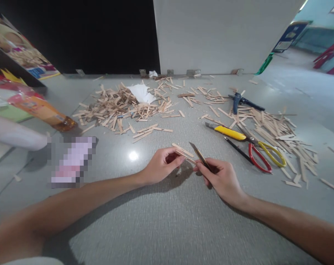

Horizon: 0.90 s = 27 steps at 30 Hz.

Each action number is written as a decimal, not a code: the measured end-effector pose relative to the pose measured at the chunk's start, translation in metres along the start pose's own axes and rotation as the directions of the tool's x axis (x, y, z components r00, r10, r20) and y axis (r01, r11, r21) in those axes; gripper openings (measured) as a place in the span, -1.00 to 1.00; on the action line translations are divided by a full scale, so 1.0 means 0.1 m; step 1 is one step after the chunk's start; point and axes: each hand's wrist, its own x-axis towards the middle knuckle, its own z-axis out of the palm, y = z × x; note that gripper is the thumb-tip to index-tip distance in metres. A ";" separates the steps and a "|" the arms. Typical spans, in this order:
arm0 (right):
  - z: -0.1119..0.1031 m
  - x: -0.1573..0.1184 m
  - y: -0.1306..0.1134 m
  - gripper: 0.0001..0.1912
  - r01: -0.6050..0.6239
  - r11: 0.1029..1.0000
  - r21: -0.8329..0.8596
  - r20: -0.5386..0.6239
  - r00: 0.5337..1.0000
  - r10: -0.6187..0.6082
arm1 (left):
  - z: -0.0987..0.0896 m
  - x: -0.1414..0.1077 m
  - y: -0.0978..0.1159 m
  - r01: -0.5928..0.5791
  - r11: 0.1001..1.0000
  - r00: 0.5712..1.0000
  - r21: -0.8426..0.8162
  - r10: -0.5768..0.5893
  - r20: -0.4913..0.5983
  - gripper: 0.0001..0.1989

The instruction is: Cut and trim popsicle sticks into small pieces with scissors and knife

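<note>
Between thumb and fingers, my left hand (161, 165) pinches a thin wooden stick (188, 159) that slants down toward the right. My right hand (222, 178) is closed around a slim craft knife (200, 156), its blade pointing up and to the left; the fingertips of this hand meet the stick's right end. Just beyond the left fingers is another pale stick (182, 150); whether it lies on the table or is held too, I cannot tell. Both hands are low over the grey table (167, 224).
A heap of wooden pieces (108, 106) with white paper (141, 93) lies back left. On the right are a yellow cutter (230, 132), red-and-yellow-handled scissors (262, 156), a dark blue clamp-like tool (238, 101) and more sticks (277, 129). A bottle (45, 110) and phone (74, 160) lie left.
</note>
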 end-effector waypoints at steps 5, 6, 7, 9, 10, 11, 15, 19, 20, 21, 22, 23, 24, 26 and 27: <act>0.00 0.00 0.01 -0.61 -0.009 1.000 0.025 -0.037 0.999 0.010 | 0.01 0.00 0.00 0.026 0.998 0.999 -0.058 -0.024 0.038 -0.68; 0.00 0.00 0.01 -0.62 -0.011 1.000 0.027 -0.043 0.999 0.012 | 0.00 0.00 0.00 0.038 0.997 0.998 -0.073 -0.035 0.045 -0.67; 0.01 0.00 0.01 -0.62 -0.012 1.000 0.027 -0.046 0.999 0.013 | 0.00 0.00 0.00 0.052 0.995 0.997 -0.088 -0.047 0.053 -0.66; 0.01 0.00 0.00 -0.63 -0.013 1.000 0.027 -0.045 0.999 0.014 | 0.00 0.00 -0.01 0.070 0.991 0.996 -0.110 -0.064 0.060 -0.65; 0.01 0.00 0.00 -0.64 -0.015 1.000 0.028 -0.043 0.999 0.016 | 0.00 0.00 -0.01 0.072 0.991 0.996 -0.116 -0.065 0.061 -0.65; 0.01 0.00 0.00 -0.64 -0.017 0.999 0.030 -0.041 0.999 0.018 | 0.00 0.00 -0.02 0.068 0.990 0.996 -0.121 -0.061 0.061 -0.66; 0.01 0.00 -0.01 -0.65 -0.028 0.999 0.045 -0.034 0.999 0.029 | 0.00 0.02 -0.01 0.042 0.989 0.998 -0.138 -0.035 0.054 -0.75; 0.01 0.01 -0.01 -0.66 -0.022 0.998 0.054 -0.030 0.999 0.024 | -0.02 0.03 0.00 0.008 0.990 0.999 -0.139 -0.001 0.052 -0.83; 0.01 0.01 0.00 -0.67 -0.013 0.999 0.050 -0.027 1.000 0.015 | -0.02 0.03 0.00 0.004 0.990 0.999 -0.144 0.003 0.054 -0.85; 0.01 0.01 0.00 -0.68 0.000 0.999 0.042 -0.026 1.000 0.001 | -0.03 0.03 0.00 0.007 0.989 0.998 -0.150 0.002 0.059 -0.86; 0.01 0.01 0.01 -0.70 0.017 0.999 0.032 -0.027 1.000 -0.016 | -0.03 0.03 0.00 0.015 0.987 0.998 -0.158 -0.005 0.064 -0.86; 0.01 0.01 0.01 -0.72 0.035 0.999 0.022 -0.028 0.999 -0.034 | -0.03 0.03 0.00 0.023 0.985 0.998 -0.168 -0.011 0.070 -0.85; 0.00 0.01 0.02 -0.74 0.052 0.999 0.013 -0.029 0.998 -0.052 | -0.03 0.04 0.00 0.029 0.983 0.997 -0.180 -0.016 0.076 -0.84; 0.00 0.01 0.02 -0.76 0.075 0.997 0.001 -0.023 0.997 -0.075 | -0.04 0.04 0.00 0.034 0.978 0.996 -0.206 -0.016 0.085 -0.82; 0.00 0.01 0.02 -0.77 0.081 0.997 -0.003 -0.018 0.997 -0.081 | -0.04 0.04 0.00 0.034 0.975 0.996 -0.219 -0.016 0.085 -0.82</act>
